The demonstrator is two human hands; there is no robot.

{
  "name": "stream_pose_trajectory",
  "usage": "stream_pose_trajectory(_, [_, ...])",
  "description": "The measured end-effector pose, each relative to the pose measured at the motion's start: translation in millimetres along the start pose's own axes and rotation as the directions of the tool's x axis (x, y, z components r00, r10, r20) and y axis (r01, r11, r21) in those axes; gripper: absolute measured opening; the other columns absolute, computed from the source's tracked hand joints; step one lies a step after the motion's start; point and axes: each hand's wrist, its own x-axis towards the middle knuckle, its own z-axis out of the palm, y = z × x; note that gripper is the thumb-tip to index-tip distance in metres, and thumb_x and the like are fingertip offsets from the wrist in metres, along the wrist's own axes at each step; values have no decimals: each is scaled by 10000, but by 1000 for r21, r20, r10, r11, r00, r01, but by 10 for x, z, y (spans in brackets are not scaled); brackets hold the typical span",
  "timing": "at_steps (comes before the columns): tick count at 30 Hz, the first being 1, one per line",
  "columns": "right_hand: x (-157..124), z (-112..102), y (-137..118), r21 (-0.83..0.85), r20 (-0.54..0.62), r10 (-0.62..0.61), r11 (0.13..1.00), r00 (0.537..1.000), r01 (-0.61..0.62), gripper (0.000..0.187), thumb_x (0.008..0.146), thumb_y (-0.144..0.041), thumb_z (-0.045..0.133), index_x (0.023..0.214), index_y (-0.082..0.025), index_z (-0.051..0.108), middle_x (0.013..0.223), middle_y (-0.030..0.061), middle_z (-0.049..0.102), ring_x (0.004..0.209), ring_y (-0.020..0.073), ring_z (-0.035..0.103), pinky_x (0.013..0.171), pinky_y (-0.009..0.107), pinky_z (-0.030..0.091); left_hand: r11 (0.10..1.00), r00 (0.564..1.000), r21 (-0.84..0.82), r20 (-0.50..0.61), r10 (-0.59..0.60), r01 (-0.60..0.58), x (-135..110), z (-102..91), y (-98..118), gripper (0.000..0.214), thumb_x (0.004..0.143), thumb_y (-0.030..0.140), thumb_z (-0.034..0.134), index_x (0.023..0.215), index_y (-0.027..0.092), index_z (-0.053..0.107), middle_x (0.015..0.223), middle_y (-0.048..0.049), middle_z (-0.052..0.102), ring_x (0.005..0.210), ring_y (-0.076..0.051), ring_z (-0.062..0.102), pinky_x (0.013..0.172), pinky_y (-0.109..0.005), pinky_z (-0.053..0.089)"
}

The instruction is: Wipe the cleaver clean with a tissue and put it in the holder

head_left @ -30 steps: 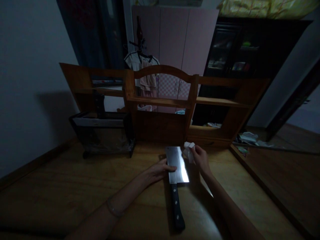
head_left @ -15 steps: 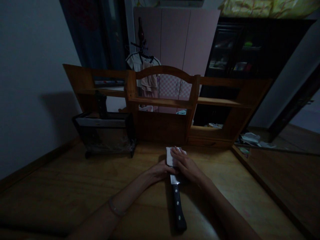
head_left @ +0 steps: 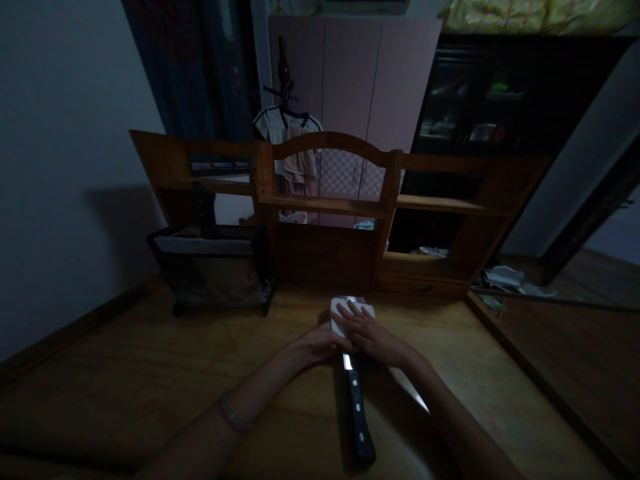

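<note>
A cleaver lies flat on the wooden tabletop (head_left: pixel 150 373), its black riveted handle (head_left: pixel 361 420) pointing toward me. Only a sliver of the steel blade (head_left: pixel 346 361) shows. My right hand (head_left: pixel 373 333) lies flat on a white tissue (head_left: pixel 340 313) spread over the blade, fingers stretched out and pressing down. My left hand (head_left: pixel 320 345) rests against the blade's left edge, holding it steady; its fingertips are partly hidden under my right hand.
A wooden shelf unit (head_left: pixel 330 207) stands along the table's far edge. A dark rack (head_left: pixel 210 267) wrapped in clear plastic sits at its left. Papers (head_left: pixel 505 277) lie at the far right. A pink wardrobe and dark cabinet stand behind.
A second ago my right hand held the crumpled tissue beside the bare blade. It then laid the tissue flat on the blade and now presses slightly lower. The left hand stayed put.
</note>
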Motion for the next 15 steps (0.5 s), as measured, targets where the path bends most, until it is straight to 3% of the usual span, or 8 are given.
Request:
stream_pose_trajectory(7, [-76,-78,33,60,-29,55,997,998,-53,573,894,-207,463,1430,-314,293,1528,10,170,1415,267,114,1125,512,149,999,998,-13,33,-50,50,-43,60,105,491,555,60,794,1023,137,666,977,-86,678,898,-185,633,865,-290,426])
stream_pose_trajectory(11, [-102,-71,135,114,-104,95,990,990,-83,530,876,-166,438,1398,-239,390,1479,56,307,1376,251,269,1111,455,250,998,999,-39,-1,-39,39,-55,66,122,407,661,151,777,1049,134,654,1036,-99,658,922,-174,615,879,-287,423])
stream_pose_trajectory(15, [-120,-40,208,308,-245,193,945,950,-112,421,837,-247,517,1255,-230,573,1329,47,545,1250,278,479,1054,453,344,991,999,-126,-22,-43,40,-46,97,124,291,779,268,692,1027,119,662,1026,-109,661,953,-196,611,915,-305,419])
